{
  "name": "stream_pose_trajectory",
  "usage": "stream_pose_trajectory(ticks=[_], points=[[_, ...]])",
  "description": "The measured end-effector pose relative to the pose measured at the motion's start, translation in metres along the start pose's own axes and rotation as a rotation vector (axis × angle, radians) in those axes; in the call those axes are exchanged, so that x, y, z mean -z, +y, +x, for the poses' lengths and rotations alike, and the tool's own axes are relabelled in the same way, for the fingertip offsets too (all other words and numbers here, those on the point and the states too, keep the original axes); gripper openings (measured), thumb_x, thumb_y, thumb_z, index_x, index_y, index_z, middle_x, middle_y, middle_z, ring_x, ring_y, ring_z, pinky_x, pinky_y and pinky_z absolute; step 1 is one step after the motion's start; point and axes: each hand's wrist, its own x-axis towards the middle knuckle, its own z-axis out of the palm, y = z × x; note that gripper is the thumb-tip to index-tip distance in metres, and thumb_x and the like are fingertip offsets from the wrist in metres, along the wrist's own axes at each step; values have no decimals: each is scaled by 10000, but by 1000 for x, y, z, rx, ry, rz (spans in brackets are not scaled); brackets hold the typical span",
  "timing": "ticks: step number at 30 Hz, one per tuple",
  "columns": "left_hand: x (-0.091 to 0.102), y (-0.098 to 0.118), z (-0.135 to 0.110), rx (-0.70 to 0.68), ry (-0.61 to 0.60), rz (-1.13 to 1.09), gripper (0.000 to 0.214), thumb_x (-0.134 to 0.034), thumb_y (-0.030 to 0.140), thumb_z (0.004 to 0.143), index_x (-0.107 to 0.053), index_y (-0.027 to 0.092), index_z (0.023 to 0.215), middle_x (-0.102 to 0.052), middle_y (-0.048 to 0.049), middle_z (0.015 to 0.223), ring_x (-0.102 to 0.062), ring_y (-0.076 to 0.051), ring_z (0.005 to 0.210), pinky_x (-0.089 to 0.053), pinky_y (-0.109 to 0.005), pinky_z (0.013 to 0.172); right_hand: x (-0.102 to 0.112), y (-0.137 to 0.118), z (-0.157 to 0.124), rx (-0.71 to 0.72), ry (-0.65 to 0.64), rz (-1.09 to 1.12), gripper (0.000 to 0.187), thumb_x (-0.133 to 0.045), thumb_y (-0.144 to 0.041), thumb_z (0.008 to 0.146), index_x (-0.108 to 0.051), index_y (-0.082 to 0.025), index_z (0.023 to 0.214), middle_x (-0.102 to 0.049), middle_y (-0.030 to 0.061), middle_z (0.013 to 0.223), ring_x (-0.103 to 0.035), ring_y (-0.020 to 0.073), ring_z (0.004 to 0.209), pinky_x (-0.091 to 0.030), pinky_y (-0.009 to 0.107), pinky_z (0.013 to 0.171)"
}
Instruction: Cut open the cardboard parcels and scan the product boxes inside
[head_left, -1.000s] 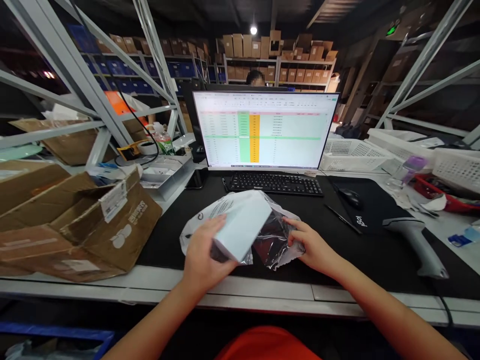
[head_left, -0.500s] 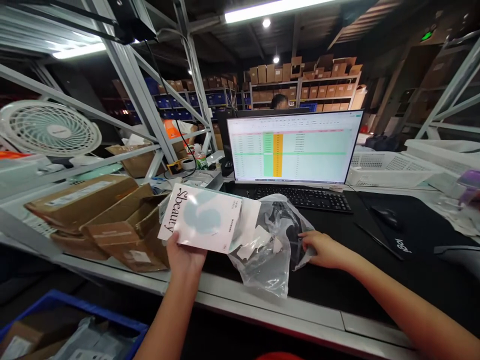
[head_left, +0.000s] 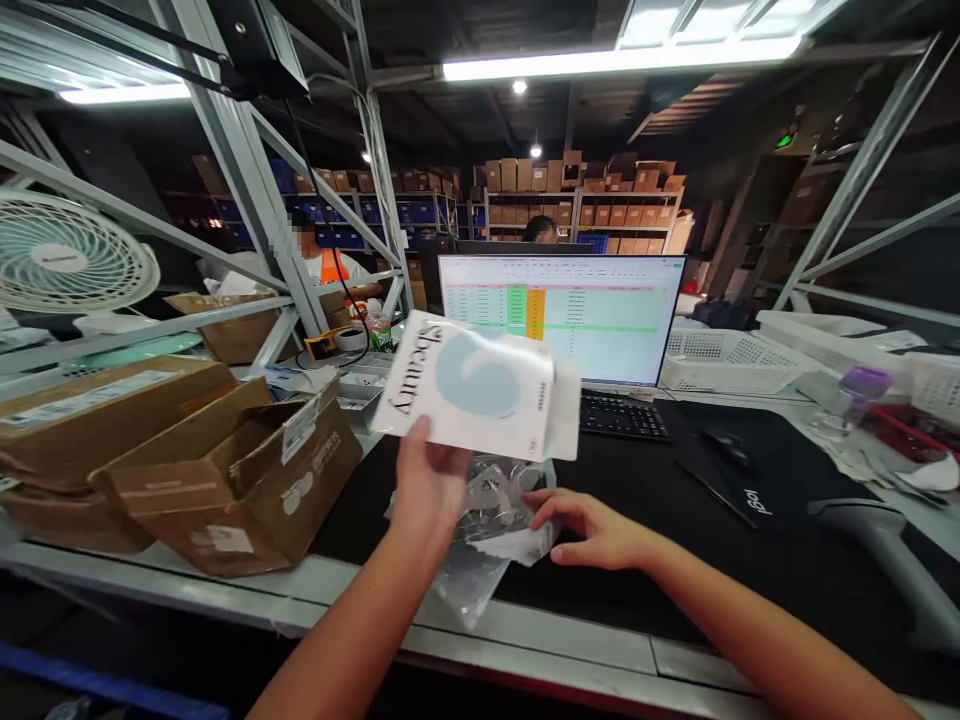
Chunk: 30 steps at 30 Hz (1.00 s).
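A flat white box (head_left: pixel 472 385) printed "Sbeauty" with a pale blue swirl is raised in front of the monitor. My left hand (head_left: pixel 431 485) grips its lower edge, thumb on the printed face. From the box's right side a white flap or card (head_left: pixel 566 415) sticks out. Below lies a crumpled clear plastic bag (head_left: pixel 469 580) with a torn white label on it. At its right edge is my right hand (head_left: pixel 600 530), thumb and fingers apart; the fingertips are at the plastic, and I cannot tell if they touch it.
Behind the box stand a monitor (head_left: pixel 622 350) and a black keyboard (head_left: pixel 626 418). Opened cardboard boxes (head_left: pixel 300 485) crowd the left. On the right are a mouse (head_left: pixel 726 450), a thin dark stick (head_left: pixel 716 493), a barcode scanner (head_left: pixel 885 550) and white baskets (head_left: pixel 724 360). A person (head_left: pixel 330 265) is beyond the frame.
The white box has gone up and to the right with my left hand, off the plastic bag. My right hand has let go of the bag's edge and its fingers have spread. The view has shifted.
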Motion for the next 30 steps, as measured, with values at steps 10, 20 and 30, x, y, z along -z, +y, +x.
stream_pose_trajectory(ticks=[10,20,30], points=[[11,-81,-29,-750,-942,628,793,-791,432,746,-370,294,1404,-619,-162,1384,-598,-320,1302,-272,-648,1224,23,10,-83,-295,436,530,576,-663,-725,786,-750,-266,1123,-715,125,1223,-645,355,1173,-416,588,1097],[-1,-103,-47,-623,-1314,837,1003,-714,241,814,-110,314,1611,-131,-139,1702,-58,-351,1576,-55,-658,1263,19,25,-129,-472,616,676,741,-840,-524,656,-617,-194,1280,-708,169,1222,-662,407,1130,-510,585,996],[-14,-129,-50,350,-836,349,1041,-877,652,574,-427,189,1391,-602,-185,1365,-581,-383,1252,-481,-550,1050,29,39,-94,-239,684,-182,953,-720,-681,732,-425,-194,1495,-529,174,1460,-510,371,1330,-402,557,1139]])
